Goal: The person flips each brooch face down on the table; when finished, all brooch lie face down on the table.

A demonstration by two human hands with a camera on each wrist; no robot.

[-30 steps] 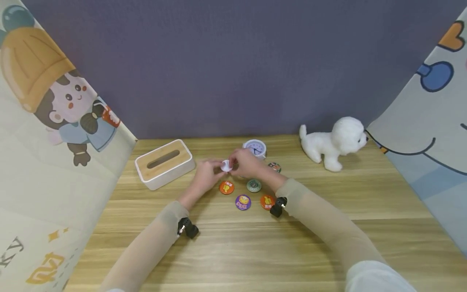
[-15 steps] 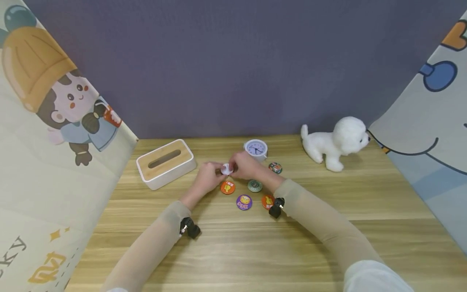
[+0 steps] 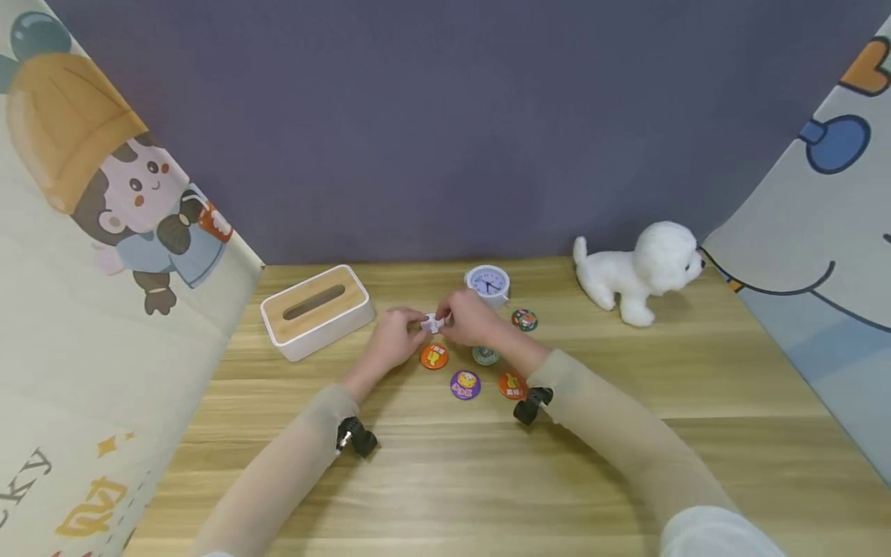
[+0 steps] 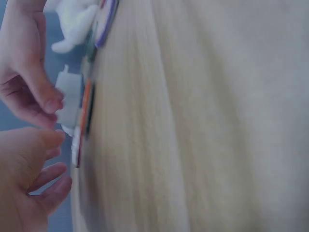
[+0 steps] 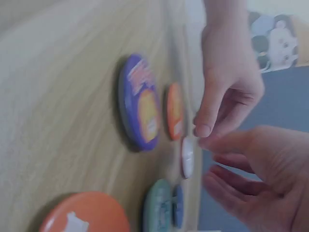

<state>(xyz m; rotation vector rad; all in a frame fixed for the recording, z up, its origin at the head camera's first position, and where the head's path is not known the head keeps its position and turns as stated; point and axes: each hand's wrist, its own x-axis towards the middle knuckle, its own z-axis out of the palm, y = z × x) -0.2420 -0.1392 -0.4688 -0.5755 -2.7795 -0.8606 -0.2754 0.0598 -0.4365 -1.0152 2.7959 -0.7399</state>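
Note:
Both hands meet at the back middle of the table, over a small white piece [image 3: 432, 322] framed by their fingertips in the head view. My left hand [image 3: 398, 336] comes from the left with thumb and forefinger close together. Opposite it, my right hand [image 3: 469, 317] has its fingertips at the white piece's right side. In the right wrist view a white round badge [image 5: 187, 158] lies on the table just below the almost touching thumbs; I cannot tell whether the fingers pinch anything. An orange badge [image 3: 434, 357] and a purple badge [image 3: 465, 384] lie nearer the person.
A green badge [image 3: 485, 355], partly under the right wrist, a second orange badge [image 3: 511, 384] and a dark patterned badge [image 3: 525, 319] lie to the right. Behind stand a white alarm clock [image 3: 487, 284] and a tissue box [image 3: 316, 312]. A white plush dog [image 3: 640, 271] stands far right.
The hands and the white piece came slightly toward the person, then stayed nearly in place. The white piece's visible outline went from round to irregular between the fingertips. The other badges kept their places.

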